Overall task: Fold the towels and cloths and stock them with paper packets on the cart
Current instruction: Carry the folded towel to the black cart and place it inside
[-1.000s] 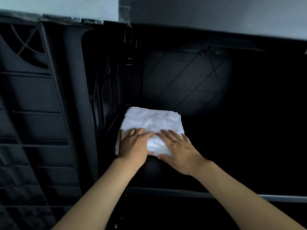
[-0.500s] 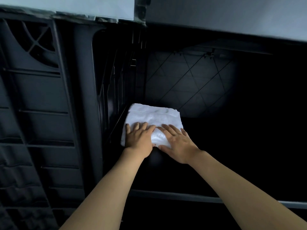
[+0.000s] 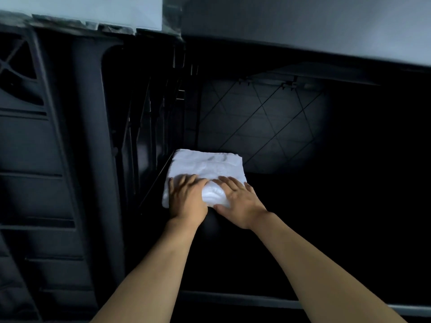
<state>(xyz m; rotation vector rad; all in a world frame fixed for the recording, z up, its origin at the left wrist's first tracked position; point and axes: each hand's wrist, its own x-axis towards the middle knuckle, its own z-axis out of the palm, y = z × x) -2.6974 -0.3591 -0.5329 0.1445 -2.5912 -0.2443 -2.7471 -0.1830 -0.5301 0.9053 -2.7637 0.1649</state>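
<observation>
Both hands lie flat with fingers spread, left hand (image 3: pixel 186 197) and right hand (image 3: pixel 238 201) pressing the folded white terry towel (image 3: pixel 207 166) at the left edge of the dark cart shelf (image 3: pixel 314 241), gripping nothing. Stocking step, I judge; next, lift away cleanly. Its long axis seems to run front-to-back, far end toward the back wall

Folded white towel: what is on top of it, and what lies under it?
Both hands, left and right, lie on the towel. It sits on the cart's dark shelf; anything beneath is covered.
</observation>
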